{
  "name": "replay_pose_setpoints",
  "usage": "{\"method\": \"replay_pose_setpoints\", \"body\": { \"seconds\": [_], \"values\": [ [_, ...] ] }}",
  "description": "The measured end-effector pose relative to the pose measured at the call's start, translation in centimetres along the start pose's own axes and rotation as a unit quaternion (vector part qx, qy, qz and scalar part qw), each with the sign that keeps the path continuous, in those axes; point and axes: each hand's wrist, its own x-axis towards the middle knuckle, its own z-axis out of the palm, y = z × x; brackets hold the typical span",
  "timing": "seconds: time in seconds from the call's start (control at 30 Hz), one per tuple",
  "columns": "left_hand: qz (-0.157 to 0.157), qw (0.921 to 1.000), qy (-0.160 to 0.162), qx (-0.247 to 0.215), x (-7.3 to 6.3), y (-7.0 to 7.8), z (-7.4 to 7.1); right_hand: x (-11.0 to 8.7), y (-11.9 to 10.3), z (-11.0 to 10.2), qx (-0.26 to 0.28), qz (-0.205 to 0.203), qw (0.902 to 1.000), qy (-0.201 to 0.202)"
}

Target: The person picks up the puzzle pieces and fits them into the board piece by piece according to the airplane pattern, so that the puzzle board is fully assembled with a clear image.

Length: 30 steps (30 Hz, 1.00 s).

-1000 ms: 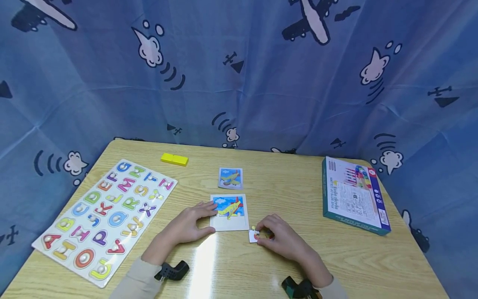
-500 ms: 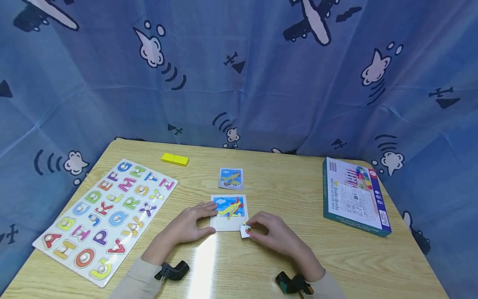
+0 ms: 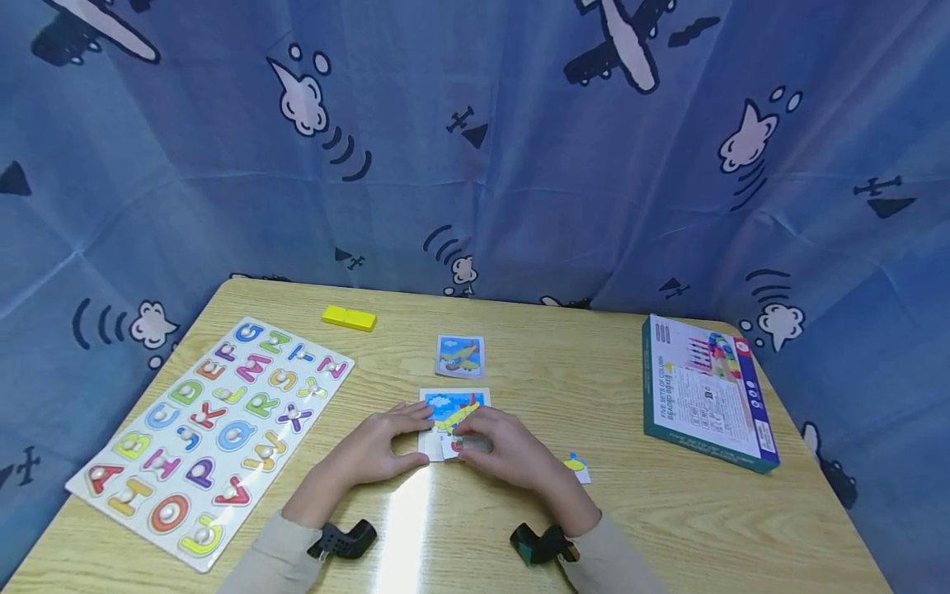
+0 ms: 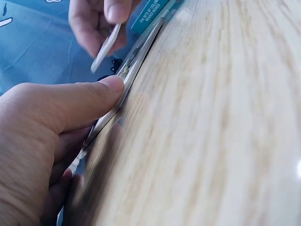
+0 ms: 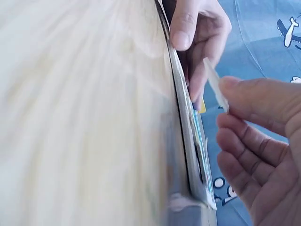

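Note:
A puzzle board point(image 3: 434, 446) with a yellow airplane picture lies flat on the table. My left hand point(image 3: 378, 445) rests at its left side, forefinger reaching onto the picture and thumb point(image 4: 110, 87) against the edge, both fairly straight. Over the board's lower part, my right hand point(image 3: 508, 450) pinches a small puzzle piece point(image 3: 450, 446) between thumb and fingers. In the right wrist view the piece point(image 5: 215, 84) is tilted and apart from the board point(image 5: 186, 117). Another puzzle piece point(image 3: 576, 467), partly yellow, lies on the table just right of my right wrist.
A matching airplane picture card point(image 3: 460, 356) lies behind the board. To the left is a large alphabet peg board point(image 3: 223, 437), with a yellow block point(image 3: 349, 318) beyond it. A flat box point(image 3: 708, 392) lies at the right. A blue curtain point(image 3: 475, 165) hangs behind the table.
My right hand has moved left, carrying the puzzle piece from beside the board to over its lower part. The other piece at the right has come into view. My left hand has stayed put.

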Motion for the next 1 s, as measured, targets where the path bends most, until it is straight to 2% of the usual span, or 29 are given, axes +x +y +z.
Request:
{"method": "replay_pose_setpoints", "body": {
  "seconds": [0.33,1.0],
  "values": [
    [-0.002,1.0,-0.003,-0.003,0.0,0.2,0.0,1.6,-0.8,0.9,-0.039,-0.013,0.999,-0.019],
    [-0.005,1.0,0.005,-0.004,-0.1,0.3,-0.1,2.2,-0.9,1.9,-0.066,-0.002,0.9975,-0.026]
  ]
}}
